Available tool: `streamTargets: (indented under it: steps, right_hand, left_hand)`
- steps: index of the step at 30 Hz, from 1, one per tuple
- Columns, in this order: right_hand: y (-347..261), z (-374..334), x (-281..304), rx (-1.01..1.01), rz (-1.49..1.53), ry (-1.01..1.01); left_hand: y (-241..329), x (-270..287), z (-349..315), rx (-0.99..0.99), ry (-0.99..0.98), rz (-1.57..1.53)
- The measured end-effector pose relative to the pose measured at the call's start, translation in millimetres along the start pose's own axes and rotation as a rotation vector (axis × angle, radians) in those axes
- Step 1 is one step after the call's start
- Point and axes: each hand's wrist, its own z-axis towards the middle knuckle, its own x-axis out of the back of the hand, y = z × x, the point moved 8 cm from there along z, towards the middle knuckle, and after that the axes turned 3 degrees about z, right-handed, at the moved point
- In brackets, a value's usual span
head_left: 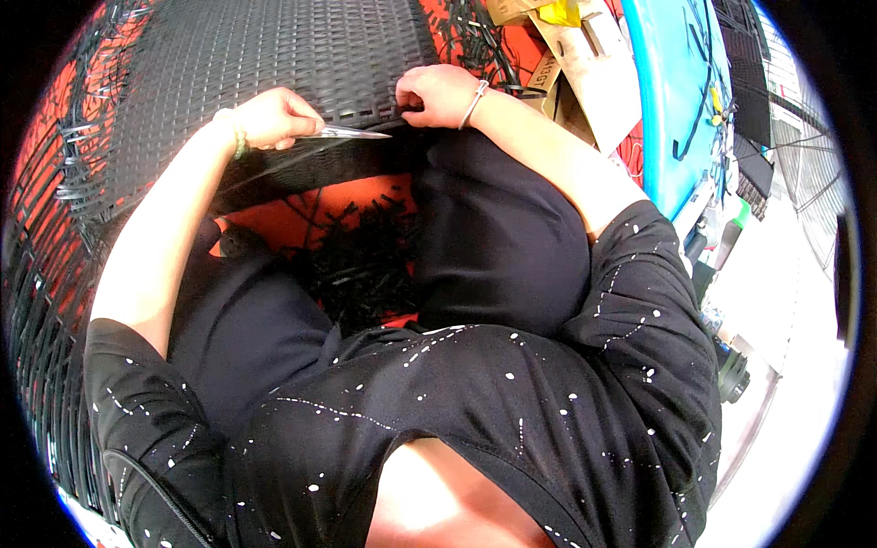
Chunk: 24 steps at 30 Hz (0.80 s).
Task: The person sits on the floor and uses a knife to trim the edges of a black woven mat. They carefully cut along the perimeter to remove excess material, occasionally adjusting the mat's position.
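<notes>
A dark woven rattan panel (274,55) with a thick front edge lies before me, above my knees. My left hand (274,121) is closed around a scissors-like pointed metal tool (352,133). Its silver tip points right, along the panel's front edge, and its handle is hidden in my fingers. Just beyond the tip, at the panel's right front corner, my right hand (437,97) has its fingers curled together. Whether a strand is pinched in them cannot be made out.
Black strip offcuts (365,260) are heaped on the red floor (343,196) between my legs. Long loose black strands (46,274) bundle along the left. Cardboard pieces (594,68) lie at the far right, beside a blue rounded surface (676,100) with scraps on it.
</notes>
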Motion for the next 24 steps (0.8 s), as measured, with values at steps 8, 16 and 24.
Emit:
streamTargets:
  steps: [8,16,24]
  right_hand:
    - [-12.8,21.1,-12.4,0.068,-0.171,-0.070]
    - [-12.0,30.9,-18.9,0.014,-0.183,-0.191]
    - [-25.0,23.4,-10.4,0.057,-0.061,0.124]
  left_hand:
    - [-35.3,10.9,-11.9,0.056,0.024,-0.069]
    - [-39.8,17.6,-23.2,-0.004,0.101,-0.074]
    - [-50.3,39.2,-45.0,-0.121,0.233,-0.061]
